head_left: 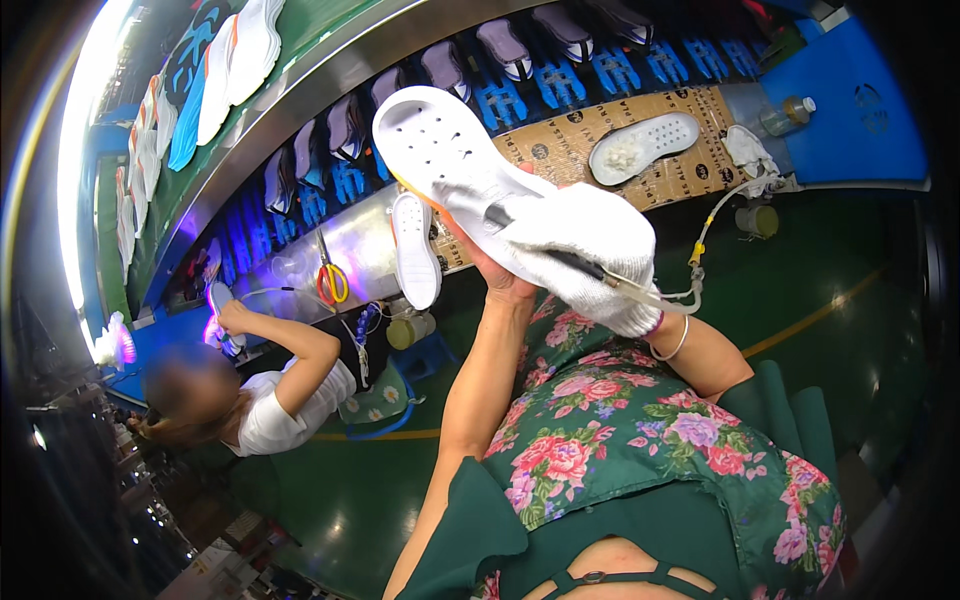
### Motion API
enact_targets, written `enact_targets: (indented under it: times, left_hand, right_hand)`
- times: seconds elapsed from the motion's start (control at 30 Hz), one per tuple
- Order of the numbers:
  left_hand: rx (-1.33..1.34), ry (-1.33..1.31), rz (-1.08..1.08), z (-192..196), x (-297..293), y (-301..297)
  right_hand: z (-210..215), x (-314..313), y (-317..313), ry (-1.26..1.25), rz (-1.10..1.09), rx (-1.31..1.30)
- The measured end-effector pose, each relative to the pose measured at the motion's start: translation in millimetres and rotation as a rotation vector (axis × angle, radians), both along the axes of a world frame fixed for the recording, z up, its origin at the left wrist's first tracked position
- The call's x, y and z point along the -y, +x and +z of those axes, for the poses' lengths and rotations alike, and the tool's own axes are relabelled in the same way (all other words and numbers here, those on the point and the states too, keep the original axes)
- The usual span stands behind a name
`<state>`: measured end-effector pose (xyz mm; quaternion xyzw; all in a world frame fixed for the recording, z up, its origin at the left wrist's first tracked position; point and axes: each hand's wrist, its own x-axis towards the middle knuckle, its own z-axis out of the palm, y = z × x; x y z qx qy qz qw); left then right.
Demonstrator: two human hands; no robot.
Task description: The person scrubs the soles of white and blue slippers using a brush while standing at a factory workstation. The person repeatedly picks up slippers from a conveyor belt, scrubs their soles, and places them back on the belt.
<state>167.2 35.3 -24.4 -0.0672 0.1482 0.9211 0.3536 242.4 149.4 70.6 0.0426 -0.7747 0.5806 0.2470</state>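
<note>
Sole point(435, 140), smooth, white, hole-dotted, between hands point(508, 275) (one in knit glove point(600, 240))

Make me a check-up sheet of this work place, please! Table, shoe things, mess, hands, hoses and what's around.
Surface: patterned cardboard on a metal ledge.
Job's things: white sole, held up; hose-fed tool, tip hidden.
Clutter: two more soles, one bearing crumpled white stuff; scissors; white cloth; bottle.
Hands: bare left hand grips the sole; gloved right hand holds the tool.
Cables: clear hose with yellow fitting reaches the tool.
Surroundings: co-worker at left; purple-grey shoe parts in a row.
</note>
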Motion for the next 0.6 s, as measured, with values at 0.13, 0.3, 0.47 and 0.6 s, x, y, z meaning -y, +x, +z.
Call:
enact_targets:
  times: [0.13,0.3,0.47,0.6]
  left_hand:
    - [-0.028,0.218,-0.133,-7,-1,-1]
    - [-0.092,0.3,-0.102,-8,-4,-11]
    - [-0.13,0.417,-0.169,-2,-9,-17]
    - [-0.104,0.453,-0.149,-1,-4,-30]
  right_hand:
    - [-8,19,1,0.159,-0.168,-0.017]
    - [-2,-1,4,-0.089,-0.002,0.055]
    - [-1,2,1,0.251,-0.062,-0.075]
    - [9,-13,0,0.008,0.107,0.002]
